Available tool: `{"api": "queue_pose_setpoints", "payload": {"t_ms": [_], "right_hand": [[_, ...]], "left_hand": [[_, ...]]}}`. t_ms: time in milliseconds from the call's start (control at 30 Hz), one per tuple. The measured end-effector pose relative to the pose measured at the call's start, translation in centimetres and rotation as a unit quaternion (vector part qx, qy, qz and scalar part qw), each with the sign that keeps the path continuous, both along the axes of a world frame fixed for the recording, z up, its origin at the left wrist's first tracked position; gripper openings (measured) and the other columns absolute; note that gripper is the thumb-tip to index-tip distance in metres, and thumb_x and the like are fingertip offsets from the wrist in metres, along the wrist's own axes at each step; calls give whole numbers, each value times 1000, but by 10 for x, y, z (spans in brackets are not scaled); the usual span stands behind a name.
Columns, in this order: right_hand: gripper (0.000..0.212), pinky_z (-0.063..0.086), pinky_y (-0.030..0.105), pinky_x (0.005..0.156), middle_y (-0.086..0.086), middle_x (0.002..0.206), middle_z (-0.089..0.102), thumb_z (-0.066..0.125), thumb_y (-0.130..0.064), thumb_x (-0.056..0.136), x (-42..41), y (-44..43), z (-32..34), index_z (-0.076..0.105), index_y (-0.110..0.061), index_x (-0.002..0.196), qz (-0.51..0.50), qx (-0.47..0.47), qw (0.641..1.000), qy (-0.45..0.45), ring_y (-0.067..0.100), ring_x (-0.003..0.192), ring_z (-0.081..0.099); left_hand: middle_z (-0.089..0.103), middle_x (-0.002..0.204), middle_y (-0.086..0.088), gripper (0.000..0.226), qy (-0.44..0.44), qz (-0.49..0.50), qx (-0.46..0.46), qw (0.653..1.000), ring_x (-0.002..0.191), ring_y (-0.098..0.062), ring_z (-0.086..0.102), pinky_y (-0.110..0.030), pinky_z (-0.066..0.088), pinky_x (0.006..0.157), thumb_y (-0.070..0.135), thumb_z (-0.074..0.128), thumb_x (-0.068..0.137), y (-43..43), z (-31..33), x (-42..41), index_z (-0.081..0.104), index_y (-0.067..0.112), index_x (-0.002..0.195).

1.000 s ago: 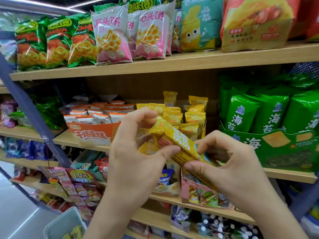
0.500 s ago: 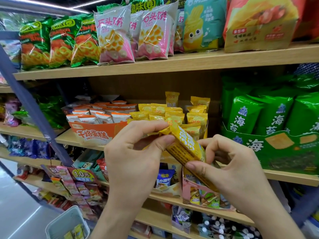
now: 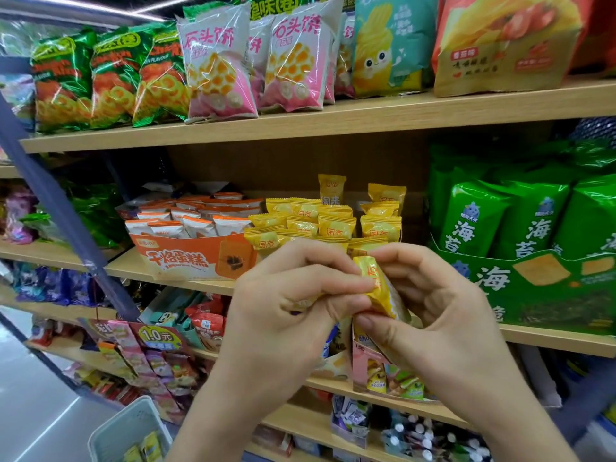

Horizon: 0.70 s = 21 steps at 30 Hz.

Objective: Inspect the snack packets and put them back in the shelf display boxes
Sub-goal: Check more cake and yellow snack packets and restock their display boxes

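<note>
Two hands hold one yellow packet (image 3: 380, 288) in front of the middle shelf (image 3: 133, 265). The head camera is the only view supplied.

Left hand (image 3: 283, 311): fingers curled, thumb and forefinger pinching the packet's left end. The wrapper is creased under that grip.

Right hand (image 3: 433, 315): fingers curled over the packet's top edge, thumb under its lower end. Neither hand is free.

Packet: tilted, red print facing up, clear of the shelf. It sits just in front of the matching yellow stock (image 3: 333, 225), which stands in rows behind the hands. The hands hide the box that holds this stock, so I cannot make out its front edge. An orange box (image 3: 196, 258) stands just left of the stock. A green box (image 3: 533, 288) sits to the right, apart.

Assessment: inspection appears to be under way, and the packet has not yet gone back.

To do this step well:
- Turn the packet with the fingertips rather than squeezing it.
- Check both end seals and both faces for tears or leaks.
- Smooth the crease at the left end.

For the return, one hand should let go first. The packet should go in upright, print forward, into a gap in the yellow rows, not into the orange box beside them.

Risk: a hard push could topple the front row.
</note>
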State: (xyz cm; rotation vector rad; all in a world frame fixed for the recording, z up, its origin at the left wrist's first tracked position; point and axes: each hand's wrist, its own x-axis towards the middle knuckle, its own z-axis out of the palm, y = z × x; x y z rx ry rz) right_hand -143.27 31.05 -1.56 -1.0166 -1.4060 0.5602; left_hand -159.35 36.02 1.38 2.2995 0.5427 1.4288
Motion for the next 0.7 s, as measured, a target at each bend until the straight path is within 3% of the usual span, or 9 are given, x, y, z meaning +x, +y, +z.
{"api": "queue_pose_setpoints", "payload": {"t_ms": [100,300,600,700], "right_hand": [[50,54,20,83,-12,107,71,82,-24,63,-1,-1,-1,63,-33,109,16,-2,1000,10,10,103,67],[48,53,17,78,-13,105,70,81,-27,66,-4,-3,1,60,-39,107,-18,22,1000,11,10,100,67],[48,51,13,76,-18,104,68,79,-26,68,-5,-4,1,59,-45,107,-24,42,999,8,6,101,64],[47,51,12,77,-20,104,67,78,-27,70,-6,-4,-1,58,-48,108,-29,50,998,-3,4,101,64]], "left_hand": [[65,94,12,16,-21,-31,-51,998,94,-12,64,-19,51,76,28,75,76,3,-1,-3,77,26,91],[67,97,-2,49,-68,-65,-249,964,94,-18,66,-25,58,72,35,81,62,0,-9,0,71,33,110],[73,99,-6,52,-73,-39,-303,949,94,-26,69,-36,60,79,42,83,53,2,-8,2,73,33,104],[75,95,-3,44,-70,-38,-288,954,91,-29,68,-40,61,79,43,82,54,0,-7,1,76,35,97]]}}
